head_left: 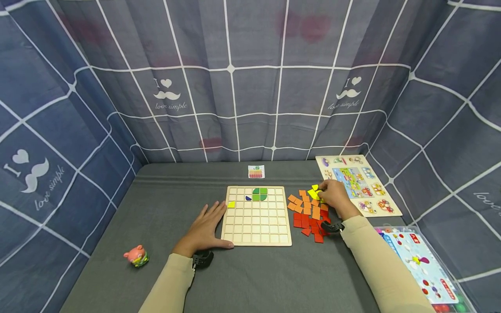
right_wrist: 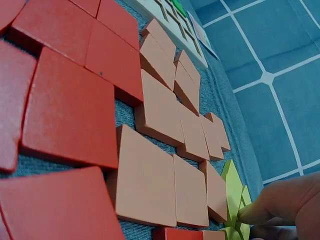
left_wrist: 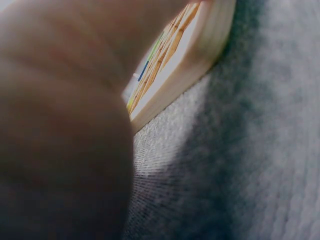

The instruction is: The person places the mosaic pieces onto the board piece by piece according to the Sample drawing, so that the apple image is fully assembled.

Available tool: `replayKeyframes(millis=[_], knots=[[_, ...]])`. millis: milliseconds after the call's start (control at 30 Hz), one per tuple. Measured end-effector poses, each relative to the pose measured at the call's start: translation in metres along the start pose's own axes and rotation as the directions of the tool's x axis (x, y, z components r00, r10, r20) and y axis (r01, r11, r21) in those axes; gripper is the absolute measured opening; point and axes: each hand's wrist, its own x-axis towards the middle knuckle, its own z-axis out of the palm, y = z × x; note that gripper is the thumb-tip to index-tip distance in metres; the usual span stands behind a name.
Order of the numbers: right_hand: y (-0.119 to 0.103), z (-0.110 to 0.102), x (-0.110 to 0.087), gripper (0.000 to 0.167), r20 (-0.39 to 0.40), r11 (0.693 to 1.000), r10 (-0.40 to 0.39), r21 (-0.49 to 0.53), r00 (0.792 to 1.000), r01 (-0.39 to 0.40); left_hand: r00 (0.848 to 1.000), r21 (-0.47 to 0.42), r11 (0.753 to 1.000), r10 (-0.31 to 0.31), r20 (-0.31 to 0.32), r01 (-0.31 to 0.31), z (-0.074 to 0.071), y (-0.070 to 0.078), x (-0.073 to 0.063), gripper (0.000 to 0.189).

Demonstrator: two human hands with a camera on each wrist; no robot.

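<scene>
A square wooden grid board [head_left: 256, 224] lies flat on the table. It bears green quarter-round tiles [head_left: 260, 194], a small blue piece [head_left: 248, 198] and a yellow square [head_left: 231, 204] at its left edge. My left hand [head_left: 206, 228] rests along the board's left side, fingers spread, thumb at the near left corner. In the left wrist view that hand [left_wrist: 65, 120] blocks much of the scene. To the right of the board, my right hand [head_left: 335, 194] reaches into the yellow tiles [head_left: 313, 193]. Its thumb and a finger pinch at a yellow tile [right_wrist: 232, 192] in the right wrist view.
Orange tiles [head_left: 307, 207] and red tiles [head_left: 301, 220] lie right of the board. A small printed card [head_left: 256, 171] is behind it. A picture puzzle board [head_left: 377, 191] and a clear box [head_left: 426, 269] sit farther right. A pink pig figure [head_left: 137, 255] stands at left.
</scene>
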Motion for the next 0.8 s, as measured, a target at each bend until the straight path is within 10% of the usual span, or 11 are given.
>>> replayKeyframes(millis=[800], knots=[[-0.0103, 0.0051, -0.0022, 0.024, 0.039, 0.989, -0.061, -0.132, 0.997, 0.066, 1.0, 0.012, 1.0, 0.004, 0.001, -0.004, 0.0007, -0.0005, 0.0005, 0.14]])
